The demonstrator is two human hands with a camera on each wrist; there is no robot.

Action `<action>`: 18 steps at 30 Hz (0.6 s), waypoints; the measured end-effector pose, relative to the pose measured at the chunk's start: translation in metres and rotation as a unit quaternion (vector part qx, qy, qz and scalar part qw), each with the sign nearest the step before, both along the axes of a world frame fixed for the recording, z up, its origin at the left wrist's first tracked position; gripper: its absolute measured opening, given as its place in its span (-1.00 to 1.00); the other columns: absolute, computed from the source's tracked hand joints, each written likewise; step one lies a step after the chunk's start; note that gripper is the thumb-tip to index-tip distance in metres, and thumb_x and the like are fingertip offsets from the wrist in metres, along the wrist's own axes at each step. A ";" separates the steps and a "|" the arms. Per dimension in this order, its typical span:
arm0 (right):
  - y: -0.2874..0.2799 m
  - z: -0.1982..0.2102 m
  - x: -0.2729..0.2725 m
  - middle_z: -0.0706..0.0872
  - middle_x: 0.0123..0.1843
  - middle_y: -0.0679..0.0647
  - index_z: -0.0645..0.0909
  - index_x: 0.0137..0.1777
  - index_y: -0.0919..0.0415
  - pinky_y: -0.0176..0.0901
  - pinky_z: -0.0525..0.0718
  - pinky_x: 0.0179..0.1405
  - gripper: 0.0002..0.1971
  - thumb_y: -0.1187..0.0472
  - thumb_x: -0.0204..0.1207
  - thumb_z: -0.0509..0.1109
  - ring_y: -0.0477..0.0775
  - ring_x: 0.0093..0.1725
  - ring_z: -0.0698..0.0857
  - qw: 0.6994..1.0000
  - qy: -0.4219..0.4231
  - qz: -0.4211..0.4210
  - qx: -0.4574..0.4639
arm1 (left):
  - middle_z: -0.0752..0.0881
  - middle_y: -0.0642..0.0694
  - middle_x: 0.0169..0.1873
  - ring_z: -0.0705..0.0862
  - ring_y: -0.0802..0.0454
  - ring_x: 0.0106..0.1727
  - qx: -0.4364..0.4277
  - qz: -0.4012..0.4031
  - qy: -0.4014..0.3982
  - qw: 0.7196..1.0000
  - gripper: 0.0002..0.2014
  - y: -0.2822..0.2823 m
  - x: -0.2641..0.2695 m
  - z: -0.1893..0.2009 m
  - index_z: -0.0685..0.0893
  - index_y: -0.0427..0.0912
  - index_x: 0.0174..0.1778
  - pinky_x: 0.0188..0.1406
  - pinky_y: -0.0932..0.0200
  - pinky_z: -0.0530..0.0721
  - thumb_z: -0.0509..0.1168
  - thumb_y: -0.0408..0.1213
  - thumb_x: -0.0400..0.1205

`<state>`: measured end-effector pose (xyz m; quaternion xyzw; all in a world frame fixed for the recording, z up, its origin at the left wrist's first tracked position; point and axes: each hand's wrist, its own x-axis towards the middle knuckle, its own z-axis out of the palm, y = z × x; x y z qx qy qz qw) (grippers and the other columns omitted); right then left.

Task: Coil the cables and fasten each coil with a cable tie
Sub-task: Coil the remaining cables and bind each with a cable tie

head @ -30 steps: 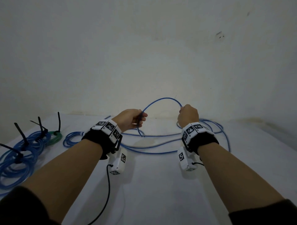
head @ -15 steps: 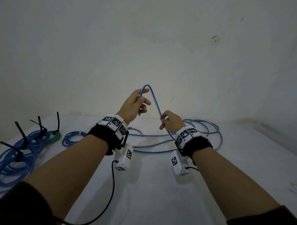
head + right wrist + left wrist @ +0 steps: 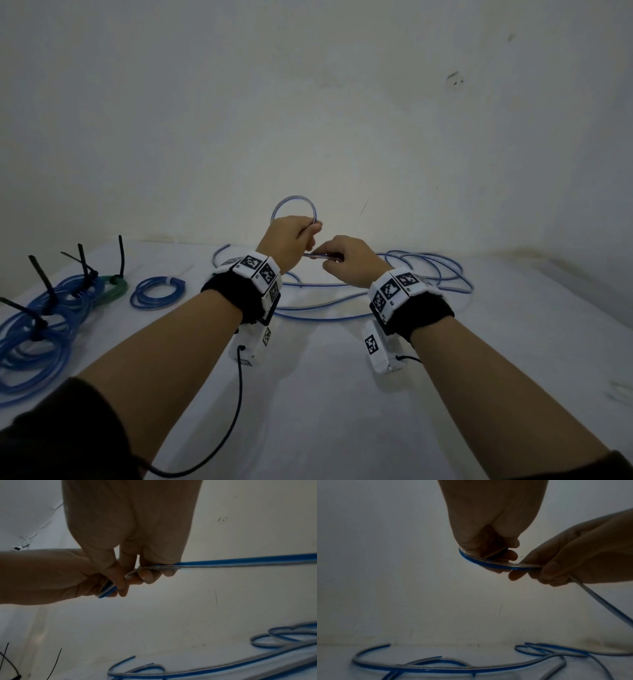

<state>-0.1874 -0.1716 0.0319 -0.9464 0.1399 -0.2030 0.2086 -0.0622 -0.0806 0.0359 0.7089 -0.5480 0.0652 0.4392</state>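
Observation:
A long blue cable lies loose on the white table. My left hand grips one small loop of it, which stands up above the fist. My right hand pinches the same cable just right of the left hand, and the two hands touch. In the left wrist view the left hand's fingers curl round the blue cable. In the right wrist view the right hand holds the cable, which runs off to the right.
At the far left lie several blue coils fastened with black cable ties, plus a green coil. A small blue coil sits beside them. More loose loops spread at the back right, against the wall.
The hands, apart a second ago, have come together. The left hand rose with the cable, then lowered, and a small closed loop now stands above it.

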 end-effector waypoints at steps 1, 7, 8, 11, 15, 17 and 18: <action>-0.001 -0.001 0.000 0.55 -0.15 0.01 0.67 0.21 0.24 -0.41 0.39 -0.24 -0.67 0.42 0.47 0.29 -0.04 -0.17 0.49 1.000 -0.019 0.011 -0.007 | 0.65 -0.06 -0.39 0.58 0.11 -0.37 0.027 0.012 -0.027 0.999 -0.70 0.001 0.001 -0.001 0.70 -0.29 -0.11 -0.21 0.19 0.53 0.11 -0.23 0.72; -0.011 0.003 0.000 0.69 -0.20 -0.02 0.70 -0.08 0.20 -0.16 0.51 -0.02 -0.90 0.32 0.42 0.47 0.00 -0.13 0.60 0.993 -0.119 0.013 -0.011 | 0.62 0.02 -0.40 0.60 0.11 -0.47 0.104 -0.004 0.012 0.995 -0.68 0.010 0.002 -0.002 0.67 -0.19 -0.04 -0.35 0.30 0.54 0.01 -0.22 0.74; -0.013 0.003 0.000 0.72 -0.16 -0.04 0.72 -0.10 0.13 -0.03 0.49 0.04 -0.93 0.24 0.44 0.48 0.02 -0.07 0.60 0.990 -0.129 -0.005 -0.057 | 0.64 0.00 -0.39 0.58 0.12 -0.45 0.110 -0.010 0.024 0.994 -0.66 0.011 0.003 -0.003 0.68 -0.20 -0.06 -0.37 0.33 0.52 0.00 -0.21 0.74; -0.016 0.003 0.002 0.75 -0.08 -0.03 0.77 -0.12 -0.03 0.06 0.37 0.04 -0.87 0.01 0.47 0.41 0.13 0.06 0.57 0.965 -0.160 -0.083 -0.190 | 0.59 0.00 -0.42 0.50 0.10 -0.37 0.111 -0.036 0.052 0.992 -0.57 0.014 0.003 -0.004 0.74 -0.23 -0.13 -0.30 0.23 0.45 -0.02 -0.16 0.76; -0.020 -0.003 0.004 0.76 -0.04 -0.10 0.73 -0.03 -0.04 -0.01 0.25 0.06 -0.74 -0.08 0.57 0.24 0.12 0.15 0.54 0.962 -0.147 -0.127 -0.193 | 0.52 0.05 -0.43 0.46 0.15 -0.40 0.090 -0.064 0.114 0.987 -0.56 0.017 0.000 -0.002 0.72 -0.15 -0.32 -0.33 0.25 0.38 0.04 -0.10 0.74; -0.020 -0.008 0.007 0.75 -0.02 -0.05 0.71 0.02 0.01 0.02 0.34 0.08 -0.63 -0.09 0.56 0.09 0.15 0.14 0.57 0.968 -0.136 -0.121 -0.175 | 0.51 0.05 -0.48 0.44 0.17 -0.46 0.077 -0.073 0.128 0.986 -0.59 0.017 -0.001 0.000 0.66 -0.11 -0.40 -0.38 0.28 0.37 0.09 -0.12 0.72; -0.021 -0.010 0.008 0.74 0.00 0.01 0.69 0.07 0.05 0.06 0.40 0.09 -0.59 -0.06 0.55 0.03 0.18 0.13 0.58 0.973 -0.128 -0.113 -0.153 | 0.47 0.03 -0.53 0.41 0.18 -0.52 0.067 -0.078 0.144 0.984 -0.59 0.017 -0.001 0.000 0.62 -0.11 -0.43 -0.42 0.29 0.35 0.10 -0.14 0.72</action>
